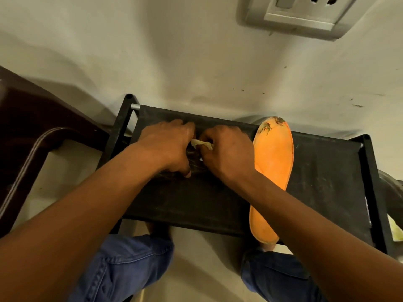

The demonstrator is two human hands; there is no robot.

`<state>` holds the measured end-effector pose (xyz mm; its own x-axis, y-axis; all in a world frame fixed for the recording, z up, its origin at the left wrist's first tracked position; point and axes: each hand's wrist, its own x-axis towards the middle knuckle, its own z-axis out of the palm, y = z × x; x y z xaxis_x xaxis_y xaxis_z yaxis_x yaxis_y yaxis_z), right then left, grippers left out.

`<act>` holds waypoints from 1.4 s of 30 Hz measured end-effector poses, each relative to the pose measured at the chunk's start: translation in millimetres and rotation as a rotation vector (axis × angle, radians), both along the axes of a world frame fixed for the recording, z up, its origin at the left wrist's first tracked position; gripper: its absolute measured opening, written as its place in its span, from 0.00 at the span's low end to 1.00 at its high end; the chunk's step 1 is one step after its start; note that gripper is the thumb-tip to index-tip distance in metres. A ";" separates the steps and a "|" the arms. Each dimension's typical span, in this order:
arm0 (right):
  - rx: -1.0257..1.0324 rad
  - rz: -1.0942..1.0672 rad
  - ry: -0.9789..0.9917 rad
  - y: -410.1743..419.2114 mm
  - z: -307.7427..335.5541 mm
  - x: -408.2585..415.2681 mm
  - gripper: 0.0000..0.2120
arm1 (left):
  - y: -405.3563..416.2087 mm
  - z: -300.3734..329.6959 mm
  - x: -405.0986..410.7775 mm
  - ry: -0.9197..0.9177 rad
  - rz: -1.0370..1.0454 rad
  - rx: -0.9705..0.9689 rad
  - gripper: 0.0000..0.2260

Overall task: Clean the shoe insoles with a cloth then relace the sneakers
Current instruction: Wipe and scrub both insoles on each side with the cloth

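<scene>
Against a pale wall, I see a black rack [218,205] with an orange insole [272,171] lying lengthwise on its fabric top. Just beside it, my left hand [168,144] and right hand [226,151] curl their fingers around a pale cloth [201,144] pinched between them.

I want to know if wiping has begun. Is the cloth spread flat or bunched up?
Bunched up. Only a small crumpled strip of the pale cloth shows, pinched between the left hand and right hand; the orange insole lies beside them.
</scene>
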<state>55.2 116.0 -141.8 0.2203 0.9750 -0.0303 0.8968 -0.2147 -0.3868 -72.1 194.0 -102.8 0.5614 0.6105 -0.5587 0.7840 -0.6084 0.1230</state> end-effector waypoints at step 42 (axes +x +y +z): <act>-0.025 0.179 -0.094 5.9 6.0 -11.8 0.08 | 14.5 6.0 -8.3 0.173 0.214 0.019 0.28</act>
